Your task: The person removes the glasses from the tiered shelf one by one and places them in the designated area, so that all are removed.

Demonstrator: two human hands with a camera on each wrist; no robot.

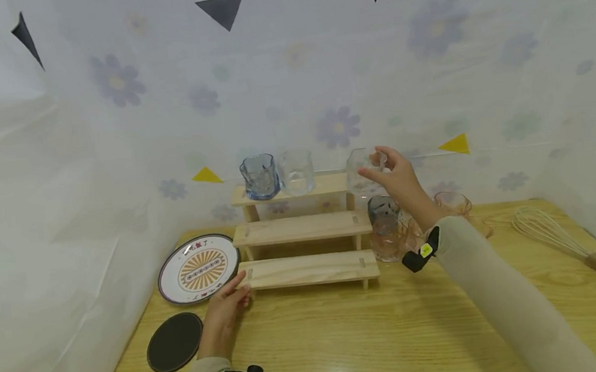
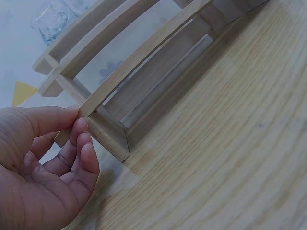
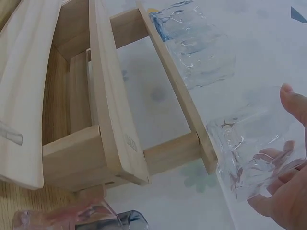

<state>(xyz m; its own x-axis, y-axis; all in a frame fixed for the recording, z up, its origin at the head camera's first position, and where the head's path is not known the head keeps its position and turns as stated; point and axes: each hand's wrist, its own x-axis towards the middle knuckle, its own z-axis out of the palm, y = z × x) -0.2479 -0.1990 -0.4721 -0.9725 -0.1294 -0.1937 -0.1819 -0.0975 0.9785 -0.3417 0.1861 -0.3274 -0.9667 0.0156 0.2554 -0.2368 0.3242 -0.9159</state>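
A three-tier wooden shelf rack [image 1: 305, 268] stands on the table. My left hand [image 1: 223, 316] pinches the left end of its lowest board between thumb and fingers, as the left wrist view [image 2: 53, 167] also shows. At the right end of the top board, my right hand [image 1: 398, 174] grips a clear glass [image 1: 362, 171] from its right side. In the right wrist view this glass [image 3: 240, 148] is at the board's end; whether it rests there I cannot tell. A blue glass [image 1: 260, 177] and another clear glass [image 1: 297, 173] stand side by side on the top board's left half.
Right of the rack are a dark glass [image 1: 382, 205] and pinkish glasses [image 1: 386, 243], partly behind my right arm. A whisk [image 1: 563, 236] lies far right. Left of the rack are a patterned plate [image 1: 177, 267] and a dark round coaster [image 1: 175, 342]. A floral sheet hangs behind.
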